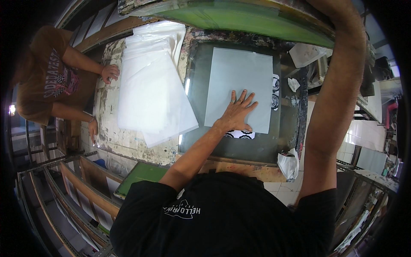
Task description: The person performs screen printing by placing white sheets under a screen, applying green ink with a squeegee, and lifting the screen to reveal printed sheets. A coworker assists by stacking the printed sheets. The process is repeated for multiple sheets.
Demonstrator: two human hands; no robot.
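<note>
Resting left hand (pixel 239 109), splayed open, on translucent sheet (pixel 239 70) atop print bed (pixel 198 92). Reaching raised green printing screen (pixel 244 20) with right hand (pixel 332 7); cropped, cannot tell grip. Seemingly positioned, not visibly printed; probably yet to lower screen, print.

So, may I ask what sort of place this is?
Probably a screen-printing workshop: the raised, framed green screen, the stained table and the pile of pale sheets suggest it.
</note>
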